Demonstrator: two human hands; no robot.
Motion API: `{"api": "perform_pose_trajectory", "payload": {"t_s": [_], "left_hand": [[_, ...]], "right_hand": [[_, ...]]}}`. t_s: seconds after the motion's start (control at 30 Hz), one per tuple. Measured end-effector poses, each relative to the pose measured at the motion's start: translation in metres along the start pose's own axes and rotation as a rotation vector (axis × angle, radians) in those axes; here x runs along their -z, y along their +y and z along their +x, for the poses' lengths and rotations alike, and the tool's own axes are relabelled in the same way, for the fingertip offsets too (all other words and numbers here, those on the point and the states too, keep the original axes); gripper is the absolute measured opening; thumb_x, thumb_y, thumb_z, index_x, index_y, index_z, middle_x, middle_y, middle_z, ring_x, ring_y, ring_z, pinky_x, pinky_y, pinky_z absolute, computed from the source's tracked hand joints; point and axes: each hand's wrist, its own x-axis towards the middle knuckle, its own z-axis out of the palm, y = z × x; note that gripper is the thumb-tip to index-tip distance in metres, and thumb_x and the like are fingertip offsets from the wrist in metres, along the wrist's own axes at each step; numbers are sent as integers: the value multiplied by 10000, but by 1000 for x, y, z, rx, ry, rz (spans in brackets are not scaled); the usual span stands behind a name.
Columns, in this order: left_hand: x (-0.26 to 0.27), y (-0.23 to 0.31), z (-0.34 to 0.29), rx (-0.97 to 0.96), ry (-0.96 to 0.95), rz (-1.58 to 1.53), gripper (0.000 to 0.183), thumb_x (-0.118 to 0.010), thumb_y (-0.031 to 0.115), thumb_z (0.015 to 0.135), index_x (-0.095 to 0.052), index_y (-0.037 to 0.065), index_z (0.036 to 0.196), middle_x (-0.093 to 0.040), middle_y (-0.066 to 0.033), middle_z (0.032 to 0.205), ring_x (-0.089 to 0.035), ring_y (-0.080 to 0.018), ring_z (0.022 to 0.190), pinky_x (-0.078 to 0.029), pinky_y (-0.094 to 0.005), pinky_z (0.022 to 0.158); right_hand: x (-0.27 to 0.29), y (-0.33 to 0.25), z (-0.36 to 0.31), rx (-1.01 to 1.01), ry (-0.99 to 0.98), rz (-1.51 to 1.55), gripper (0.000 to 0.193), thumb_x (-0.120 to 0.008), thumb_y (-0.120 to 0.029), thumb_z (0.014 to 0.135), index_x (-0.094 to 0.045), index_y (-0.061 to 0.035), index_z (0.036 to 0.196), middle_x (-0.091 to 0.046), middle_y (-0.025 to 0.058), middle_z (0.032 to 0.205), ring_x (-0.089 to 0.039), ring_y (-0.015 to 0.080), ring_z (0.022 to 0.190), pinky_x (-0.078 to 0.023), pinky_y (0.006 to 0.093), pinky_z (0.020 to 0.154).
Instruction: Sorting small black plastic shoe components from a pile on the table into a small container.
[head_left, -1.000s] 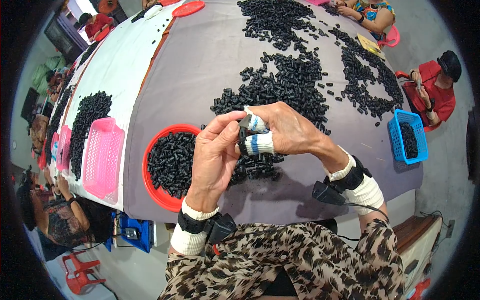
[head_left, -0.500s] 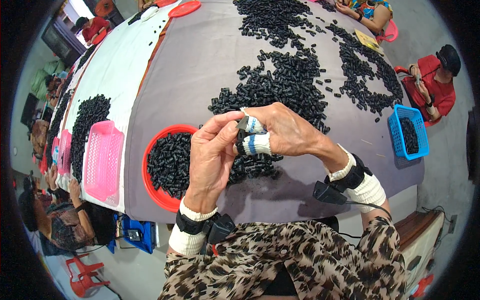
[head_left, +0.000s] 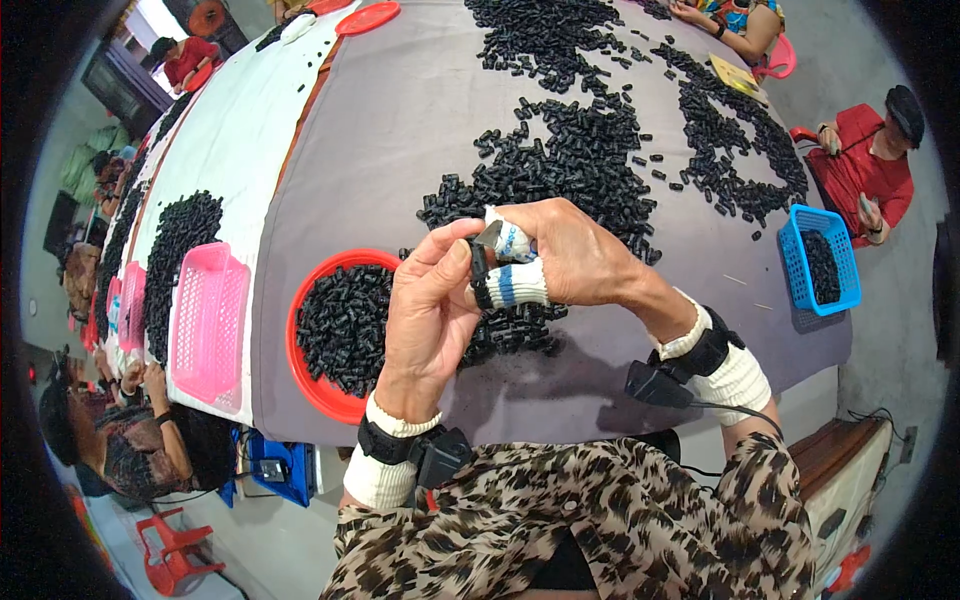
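In front of my chest, over the table (head_left: 340,160), both hands meet around a small black part (head_left: 481,285). My left hand (head_left: 425,315) pinches that part between thumb and fingertips. White cloth sleeves with blue marks cover fingers of my right hand (head_left: 590,255), which is closed against the same part. A dark grey, pointed flat piece (head_left: 489,234) sticks out at its covered fingers; it looks like a small blade, though its kind is unclear. Beneath my hands lies a large pile of black cylindrical parts (head_left: 560,165). A red round tray (head_left: 300,370) full of similar parts stands beside my left hand.
At the right edge stands a blue basket (head_left: 822,300) holding black parts. A pink basket (head_left: 208,330) is on the left, beside another pile (head_left: 180,240). A yellow sheet (head_left: 738,76) lies far right. Other people sit around the tables, including one in red (head_left: 865,165).
My hands stay together around the black part, with only a slight shift. At the right, the person in red has moved their hands apart and lowered one.
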Motion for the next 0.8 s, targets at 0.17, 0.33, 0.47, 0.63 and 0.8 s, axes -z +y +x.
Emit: {"api": "perform_pose_trajectory", "payload": {"t_s": [0.17, 0.33, 0.47, 0.63, 0.8], "left_hand": [[6, -1, 0, 10, -21, -12, 228, -534, 89, 886, -544, -18, 1087, -617, -97, 964, -616, -149, 854, -523, -266, 730], [5, 0, -1, 1, 1, 35, 218, -540, 80, 882, -552, -21, 1075, -616, -90, 959, -608, -135, 850, -517, -259, 738], [8, 0, -1, -2, -3, 44, 208, -545, 73, 878, -561, -21, 1063, -615, -86, 954, -606, -131, 845, -515, -255, 740], [7, 1, -3, -12, 30, 82, 184, -538, 59, 879, -575, -17, 1043, -617, -83, 948, -605, -132, 845, -511, -264, 749], [9, 3, -5, -41, 59, 125, 186, -549, 64, 872, -577, -19, 1036, -615, -87, 947, -605, -138, 836, -513, -266, 730]], "right_hand": [[0, 2, 1, 25, -16, -51, 330, -733, -252, 684, -545, -15, 816, -523, 44, 637, -485, 130, 580, -418, 285, 557], [-2, 4, 2, 44, -39, -58, 335, -726, -255, 695, -560, -14, 859, -546, 50, 651, -489, 135, 585, -424, 289, 567], [-2, 4, 2, 53, -56, -66, 330, -714, -253, 708, -562, -10, 871, -561, 57, 662, -500, 135, 590, -430, 294, 570], [-8, 1, 2, 46, -36, -22, 321, -658, -293, 707, -552, 4, 764, -591, 143, 665, -580, 294, 607, -445, 366, 584], [-11, 6, 2, 45, -42, 19, 301, -659, -272, 717, -540, 3, 744, -580, 129, 647, -567, 242, 589, -438, 349, 571]]}}
